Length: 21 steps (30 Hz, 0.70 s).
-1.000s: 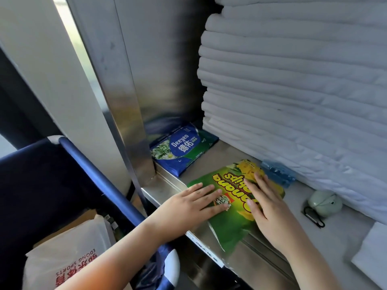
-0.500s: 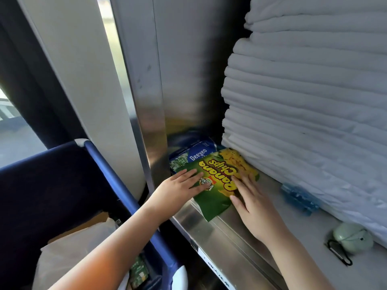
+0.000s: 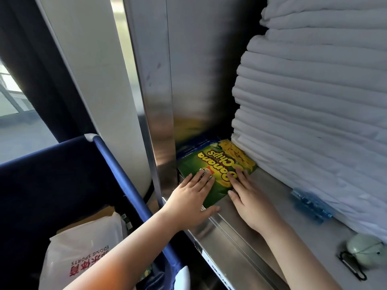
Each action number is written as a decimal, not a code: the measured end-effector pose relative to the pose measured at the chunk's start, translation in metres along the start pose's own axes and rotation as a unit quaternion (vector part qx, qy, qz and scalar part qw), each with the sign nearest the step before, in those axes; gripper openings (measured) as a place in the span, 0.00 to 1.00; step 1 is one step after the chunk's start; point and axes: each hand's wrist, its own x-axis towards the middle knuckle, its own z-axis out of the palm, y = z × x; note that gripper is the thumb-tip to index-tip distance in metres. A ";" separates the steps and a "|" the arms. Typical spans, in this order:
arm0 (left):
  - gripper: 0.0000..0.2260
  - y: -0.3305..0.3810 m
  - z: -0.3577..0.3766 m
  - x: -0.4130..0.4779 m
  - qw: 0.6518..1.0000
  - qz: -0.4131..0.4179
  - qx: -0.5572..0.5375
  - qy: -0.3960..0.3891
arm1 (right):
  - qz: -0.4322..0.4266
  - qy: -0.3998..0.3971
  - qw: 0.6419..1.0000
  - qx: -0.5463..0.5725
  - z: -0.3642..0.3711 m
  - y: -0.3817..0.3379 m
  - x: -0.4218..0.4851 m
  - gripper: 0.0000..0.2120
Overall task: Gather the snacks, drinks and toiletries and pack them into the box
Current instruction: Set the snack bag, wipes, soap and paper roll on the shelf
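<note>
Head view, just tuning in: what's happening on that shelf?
A person has both hands flat on the green banana chips bag, the left hand on its near-left part and the right hand on its right. The fingers are straight and neither hand grips the bag. It lies on the steel shelf beside the stacked white towels, covering most of a blue pack. It is not yet off the shelf.
</note>
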 end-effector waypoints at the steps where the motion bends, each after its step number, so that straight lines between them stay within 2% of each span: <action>1: 0.36 -0.003 0.000 0.002 1.000 -0.003 0.005 0.003 | -0.001 -0.001 1.000 -0.003 0.001 0.000 0.003 0.25; 9: 0.31 -0.016 0.004 0.011 0.998 -0.033 0.010 0.047 | -0.016 -0.002 1.000 -0.009 0.003 -0.008 0.035 0.25; 16: 0.31 -0.014 0.003 0.013 0.997 -0.044 -0.002 0.055 | -0.021 -0.009 1.000 0.002 -0.001 -0.008 0.036 0.26; 21: 0.33 0.001 0.001 0.011 0.998 -0.038 0.020 0.055 | 0.046 0.024 0.999 0.004 -0.012 -0.003 0.008 0.31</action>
